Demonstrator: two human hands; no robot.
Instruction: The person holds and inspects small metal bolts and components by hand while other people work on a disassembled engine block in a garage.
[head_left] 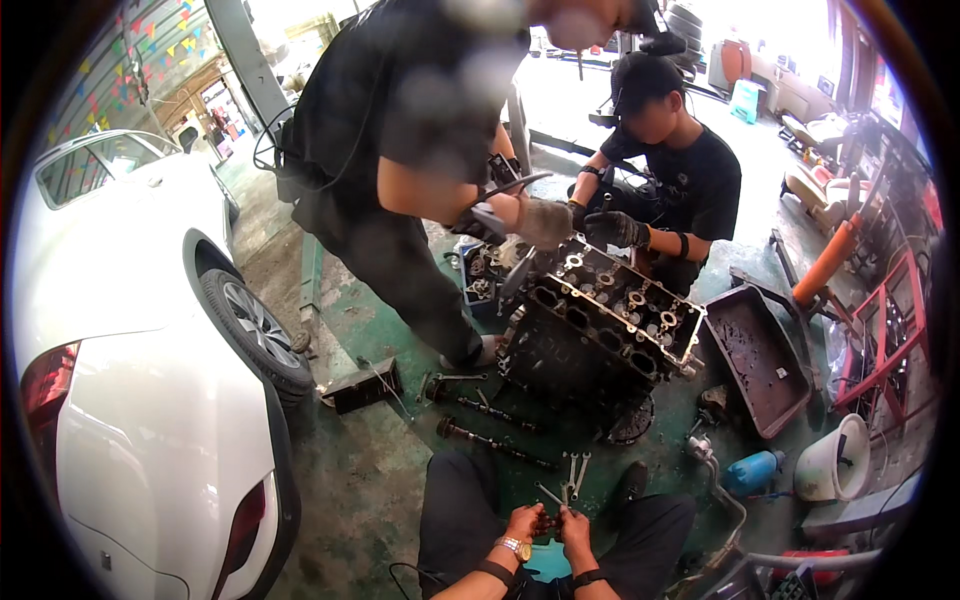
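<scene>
My right hand [575,534] is closed round the lower ends of several spanners [573,472], which fan out above it between my knees. Close beside it, my left hand [530,523] has its fingers curled in. Anything inside those left fingers is too small to make out. Under my hands lies a teal surface [548,562]. An engine [590,345] stands on the floor beyond my feet, its upper side open and showing metal fittings. On the floor to its near left rest two camshafts [490,442] and another spanner [460,377].
Two people in dark clothes lean over the engine's far side; a gloved hand [617,229] shows there. A black drip tray [760,360], white bucket [835,458], blue bottle [754,472] and bent metal pipe [722,490] are on the right. A white car [150,350] fills the left.
</scene>
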